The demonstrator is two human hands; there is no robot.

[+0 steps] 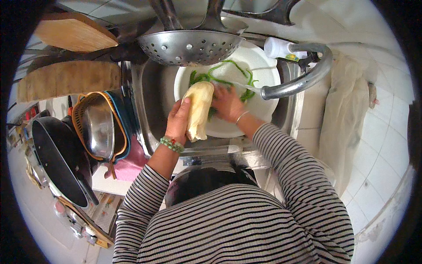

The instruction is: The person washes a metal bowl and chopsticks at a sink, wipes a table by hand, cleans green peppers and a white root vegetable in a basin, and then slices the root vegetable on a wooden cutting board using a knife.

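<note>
My left hand [179, 115] grips a thick, pale yellow vegetable [199, 109], perhaps a bamboo shoot, its ragged end towards me. It is held above the near left part of a white basin [263, 115] standing in a metal sink [155, 99]. Just right of the vegetable, my right hand [229, 104] is inside the basin, blurred by motion. Whether its fingers hold anything is not plain. Long, thin green peppers [248, 95] lie around it. Water [242, 85] streams from the curved metal faucet [293, 87] towards that hand.
A perforated metal ladle [191, 48] and other utensils hang over the basin's far side. On the left are a wooden board [69, 81], nested baskets with a metal bowl [99, 128], and a black frying pan [61, 161]. A white bottle [278, 48] lies behind the faucet.
</note>
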